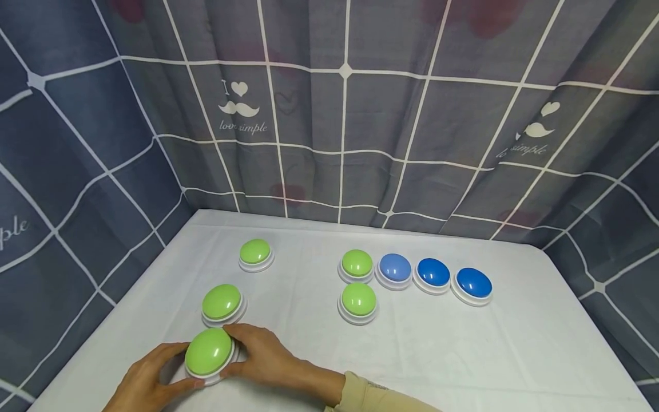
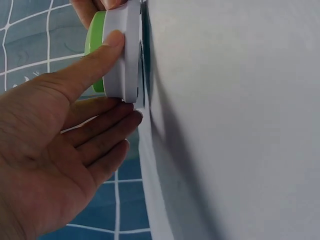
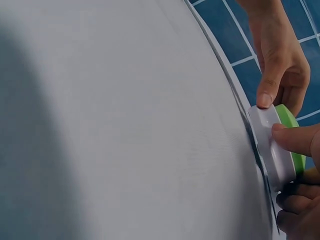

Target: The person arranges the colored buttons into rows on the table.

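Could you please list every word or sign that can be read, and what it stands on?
"I", beside a heart above a moustache: curtain, back left.
"love simple", just below, creased.
"lo simple", under another heart and partial moustache: curtain, back right, broken by a fold.
"ple": curtain, left edge, cut off.
Cuff: mark too small to read.
Buttons: no text visible.
Wrist views: nothing legible.

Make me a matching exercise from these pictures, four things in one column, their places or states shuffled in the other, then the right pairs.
Things:
1. Left hand
2. Blue buttons
3. Right hand
4. Hanging fabric

Places or states:
A. Behind the white-covered table, patterned with white lines
B. Gripping the left side of the nearest green button
C. Three in a row
D. Gripping that green button's right side

Right pairs: 1-B, 2-C, 3-D, 4-A.
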`<action>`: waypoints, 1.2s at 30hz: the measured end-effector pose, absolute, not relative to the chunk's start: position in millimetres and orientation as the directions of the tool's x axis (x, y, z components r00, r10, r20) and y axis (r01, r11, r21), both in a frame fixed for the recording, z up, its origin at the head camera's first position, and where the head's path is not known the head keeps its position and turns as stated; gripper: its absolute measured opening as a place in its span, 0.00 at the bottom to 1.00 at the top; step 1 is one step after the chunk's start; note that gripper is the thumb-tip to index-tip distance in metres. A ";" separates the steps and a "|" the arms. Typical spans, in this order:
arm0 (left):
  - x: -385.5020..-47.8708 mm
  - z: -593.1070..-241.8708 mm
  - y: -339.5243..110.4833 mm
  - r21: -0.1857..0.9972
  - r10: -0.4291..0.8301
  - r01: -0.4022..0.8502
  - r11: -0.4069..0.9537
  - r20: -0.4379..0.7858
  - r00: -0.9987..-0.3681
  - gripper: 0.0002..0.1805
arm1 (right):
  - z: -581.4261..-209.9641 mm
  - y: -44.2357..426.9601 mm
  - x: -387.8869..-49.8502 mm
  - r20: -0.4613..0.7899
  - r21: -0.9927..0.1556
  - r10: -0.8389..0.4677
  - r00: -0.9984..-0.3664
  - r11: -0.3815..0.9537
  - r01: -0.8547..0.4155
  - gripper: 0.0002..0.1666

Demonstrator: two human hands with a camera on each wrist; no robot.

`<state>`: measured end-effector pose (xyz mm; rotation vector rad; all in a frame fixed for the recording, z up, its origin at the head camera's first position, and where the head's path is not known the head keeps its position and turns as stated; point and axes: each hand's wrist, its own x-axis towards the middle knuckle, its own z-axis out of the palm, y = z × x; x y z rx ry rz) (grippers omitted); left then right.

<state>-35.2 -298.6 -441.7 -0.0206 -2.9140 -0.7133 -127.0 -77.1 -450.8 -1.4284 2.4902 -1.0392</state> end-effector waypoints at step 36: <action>-171.4 -392.9 -94.5 0.490 0.467 0.572 0.658 0.331 -0.820 0.33 | -424.9 153.3 -163.8 0.416 -0.729 -0.359 -0.835 0.417 -0.543 0.40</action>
